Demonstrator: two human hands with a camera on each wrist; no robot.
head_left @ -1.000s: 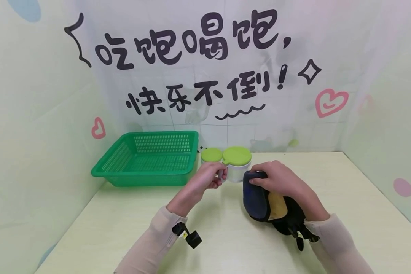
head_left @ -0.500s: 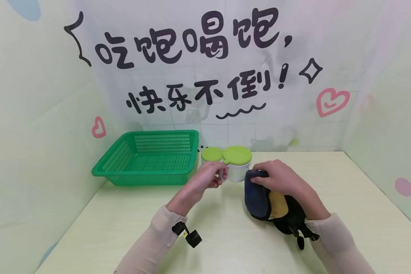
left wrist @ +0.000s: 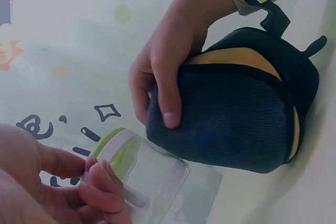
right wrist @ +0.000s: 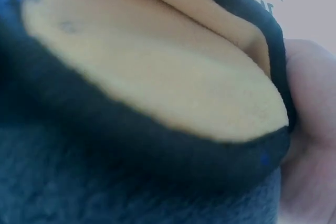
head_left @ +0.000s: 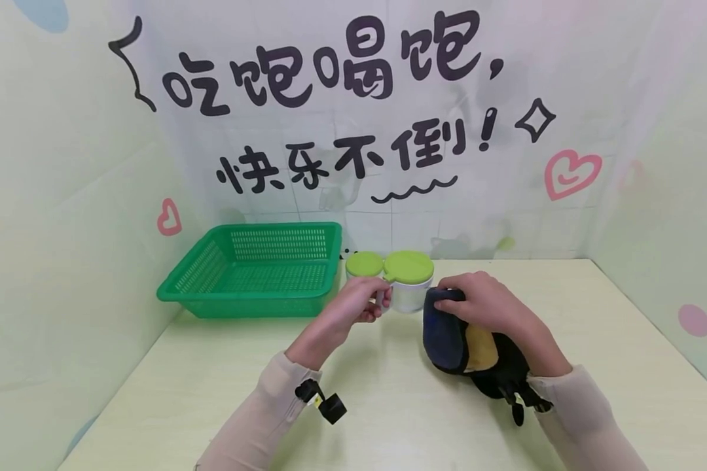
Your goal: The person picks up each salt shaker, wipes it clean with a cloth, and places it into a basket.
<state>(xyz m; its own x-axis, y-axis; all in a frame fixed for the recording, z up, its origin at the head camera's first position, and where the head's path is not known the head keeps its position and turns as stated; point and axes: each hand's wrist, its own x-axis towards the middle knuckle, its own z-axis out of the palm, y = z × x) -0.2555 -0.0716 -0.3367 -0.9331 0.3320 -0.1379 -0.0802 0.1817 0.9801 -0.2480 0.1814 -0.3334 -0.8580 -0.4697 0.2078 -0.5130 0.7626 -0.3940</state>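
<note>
My left hand [head_left: 359, 302] pinches the handle [left wrist: 136, 198] of a clear jar [head_left: 408, 298] with a green lid [head_left: 410, 267]. To its right, my right hand [head_left: 484, 305] grips the upper edge of a dark blue plush thing [head_left: 445, 337] with black edging and a tan lining. In the left wrist view, my right thumb [left wrist: 169, 103] lies across its blue face. The right wrist view shows the tan inside [right wrist: 157, 77] up close. Behind the blue face, more black fabric [left wrist: 310, 77] with a small loop bulges out.
A smaller green-lidded jar [head_left: 364, 265] stands left of the large one, partly hidden behind my left hand. The green slotted basket [head_left: 253, 307] sits at the back left of the pale table [head_left: 389, 405]. A printed curtain [head_left: 306, 203] hangs behind.
My right hand has shifted slightly right and up along with the blue plush thing. The left hand stays at the jar's handle, nearly unmoved.
</note>
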